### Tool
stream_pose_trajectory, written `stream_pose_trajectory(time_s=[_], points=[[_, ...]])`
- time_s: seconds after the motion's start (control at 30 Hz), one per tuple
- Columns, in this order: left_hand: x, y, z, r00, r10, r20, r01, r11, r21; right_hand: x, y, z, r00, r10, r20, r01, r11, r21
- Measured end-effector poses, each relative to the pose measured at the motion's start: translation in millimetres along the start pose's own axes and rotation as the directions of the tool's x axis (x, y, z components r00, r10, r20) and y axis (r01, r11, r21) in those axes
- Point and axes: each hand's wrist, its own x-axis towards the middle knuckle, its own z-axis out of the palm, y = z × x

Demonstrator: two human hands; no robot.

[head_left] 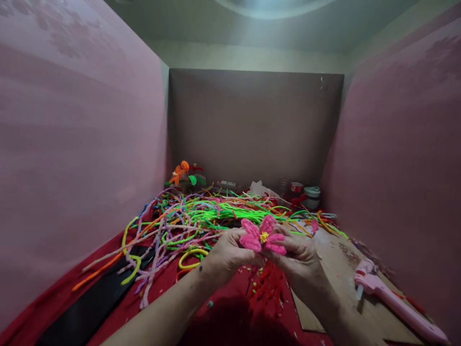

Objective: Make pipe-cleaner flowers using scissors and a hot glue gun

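Observation:
A pink pipe-cleaner flower (264,234) with a yellow centre faces me, held up between both hands. My left hand (232,254) is closed on it from the left, with fingers behind the petals and the thumb below. From the right, my right hand (300,254) pinches its lower petals. What the fingertips grip behind the flower is hidden. Below the hands lies a bunch of red fuzzy pieces (269,290) on the red cloth (219,298). Beyond them spreads a heap of pipe cleaners (230,210), mostly bright green, with purple, orange and pink ones.
A pink glue gun (396,300) rests on a brown board (333,262) at right. Yellow-handled scissors (192,258) and a black flat object (97,298) lie at left. Orange flowers (178,173) and a lidded cup (311,196) stand at the back. Pink walls (82,129) flank both sides.

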Motion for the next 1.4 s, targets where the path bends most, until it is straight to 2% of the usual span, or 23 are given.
stream_pose_trajectory(time_s=[0.13, 0.37, 0.43, 0.5, 0.57, 0.67, 0.73, 0.8, 0.93, 1.03, 1.2, 1.4], points=[[2, -5, -1.3, 0.998, -0.022, 0.051, 0.025, 0.997, -0.067, 0, 6, -2, 0.998, 0.064, 0.008, -0.064, 0.998, 0.004], [4, -17, -7.8, 0.997, -0.045, 0.065, 0.050, 0.995, -0.086, -2, 18, -1, 0.968, 0.247, 0.045, -0.250, 0.937, 0.246], [4, -15, -7.8, 0.997, -0.036, 0.071, 0.042, 0.995, -0.085, -2, 16, 1, 0.964, 0.263, 0.049, -0.265, 0.911, 0.315], [4, -12, -6.1, 0.999, -0.019, 0.046, 0.022, 0.998, -0.062, -1, 10, 3, 0.967, 0.256, -0.020, -0.233, 0.910, 0.343], [3, -7, -3.0, 1.000, -0.004, -0.004, 0.004, 1.000, -0.003, -2, 1, 5, 0.967, 0.202, -0.154, -0.153, 0.948, 0.281], [1, -3, 2.7, 0.998, 0.015, -0.068, -0.008, 0.994, 0.111, -6, -12, 9, 0.946, 0.072, -0.318, -0.055, 0.997, 0.061], [0, -2, 5.7, 0.994, 0.048, -0.098, -0.031, 0.985, 0.172, -9, -18, 12, 0.926, 0.040, -0.376, -0.056, 0.998, -0.031], [0, -2, 7.3, 0.990, 0.068, -0.123, -0.042, 0.978, 0.202, -10, -21, 15, 0.910, 0.053, -0.412, -0.083, 0.995, -0.055], [0, -3, 6.5, 0.991, 0.026, -0.129, 0.000, 0.981, 0.196, -7, -21, 16, 0.899, 0.095, -0.428, -0.101, 0.995, 0.010], [1, -4, 4.2, 0.995, -0.020, -0.097, 0.037, 0.984, 0.174, -5, -19, 13, 0.911, 0.100, -0.401, -0.089, 0.995, 0.045], [3, -7, -0.4, 0.999, -0.051, -0.010, 0.052, 0.988, 0.144, -6, -12, 4, 0.947, 0.099, -0.305, -0.100, 0.995, 0.011], [3, -9, -3.3, 0.996, -0.082, 0.016, 0.079, 0.985, 0.150, -8, -7, 3, 0.945, 0.117, -0.305, -0.120, 0.993, 0.011]])
